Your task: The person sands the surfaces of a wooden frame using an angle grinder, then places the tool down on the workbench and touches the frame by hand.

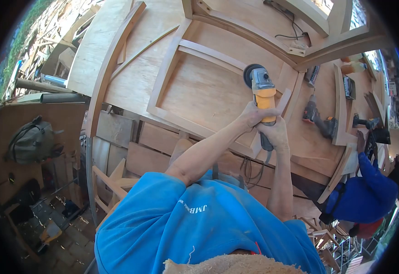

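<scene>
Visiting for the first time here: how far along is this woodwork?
Partway, I'd judge. The flat wooden frame already looks joined at its near-left corner. In hand is an angle grinder, gripped by the left hand and right hand; I can't tell whether it touches wood. Possibly left: surface finishing there, and fitting the long curved piece lying apart from the frame.

Bright daylight falls over the worktop [204, 91] in the head view, and the upper left corner glares nearly white. The floor [78, 246] at lower left is dim. Fisheye distortion bends straight edges, and black vignetting rings the circular picture.
</scene>
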The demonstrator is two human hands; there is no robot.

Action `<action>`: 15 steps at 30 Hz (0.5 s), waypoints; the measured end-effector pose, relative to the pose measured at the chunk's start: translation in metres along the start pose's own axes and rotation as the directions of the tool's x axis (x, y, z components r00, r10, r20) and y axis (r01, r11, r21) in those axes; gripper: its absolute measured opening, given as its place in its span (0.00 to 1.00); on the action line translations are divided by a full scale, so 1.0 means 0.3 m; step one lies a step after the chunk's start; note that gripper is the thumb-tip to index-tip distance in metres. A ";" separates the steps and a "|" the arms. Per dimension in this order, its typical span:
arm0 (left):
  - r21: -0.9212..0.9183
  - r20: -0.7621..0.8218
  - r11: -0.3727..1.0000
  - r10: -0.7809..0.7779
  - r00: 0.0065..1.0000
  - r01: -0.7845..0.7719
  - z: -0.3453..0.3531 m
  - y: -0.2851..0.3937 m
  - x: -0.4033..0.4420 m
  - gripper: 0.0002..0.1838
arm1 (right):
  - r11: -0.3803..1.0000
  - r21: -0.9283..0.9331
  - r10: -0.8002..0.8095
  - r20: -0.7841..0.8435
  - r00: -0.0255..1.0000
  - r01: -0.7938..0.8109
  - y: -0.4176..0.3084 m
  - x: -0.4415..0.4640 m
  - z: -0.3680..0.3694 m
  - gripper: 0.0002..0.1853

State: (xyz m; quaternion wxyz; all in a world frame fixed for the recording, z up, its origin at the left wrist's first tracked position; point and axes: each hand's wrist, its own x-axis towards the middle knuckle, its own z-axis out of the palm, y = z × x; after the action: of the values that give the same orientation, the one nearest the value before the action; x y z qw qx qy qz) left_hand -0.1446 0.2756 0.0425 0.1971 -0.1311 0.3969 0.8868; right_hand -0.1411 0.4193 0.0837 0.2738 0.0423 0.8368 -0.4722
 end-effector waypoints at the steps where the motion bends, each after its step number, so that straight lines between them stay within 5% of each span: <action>1: 0.007 -0.010 1.000 0.006 1.000 -0.006 -0.032 0.028 -0.008 0.24 | 1.000 -0.006 -0.030 -0.019 0.999 0.030 -0.004 0.014 0.038 0.27; 11: -0.010 -0.075 0.999 0.040 0.996 -0.041 -0.363 0.337 -0.066 0.24 | 0.993 -0.117 -0.016 0.017 1.000 0.018 -0.309 0.179 0.364 0.32; 14: -0.008 -0.092 0.999 0.050 0.995 -0.051 -0.438 0.416 -0.080 0.24 | 0.990 -0.053 -0.133 -0.017 0.991 0.132 -0.370 0.214 0.452 0.19; 15: -0.019 -0.103 0.998 0.051 0.993 -0.054 -0.457 0.438 -0.089 0.24 | 0.992 -0.073 -0.098 0.016 0.995 0.099 -0.390 0.223 0.467 0.23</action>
State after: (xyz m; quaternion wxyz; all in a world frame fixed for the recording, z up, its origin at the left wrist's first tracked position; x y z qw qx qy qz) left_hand -0.1702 0.0856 0.0493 0.1518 -0.1680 0.4002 0.8880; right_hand -0.1775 0.2282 0.0836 0.2570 -0.0121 0.8530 -0.4541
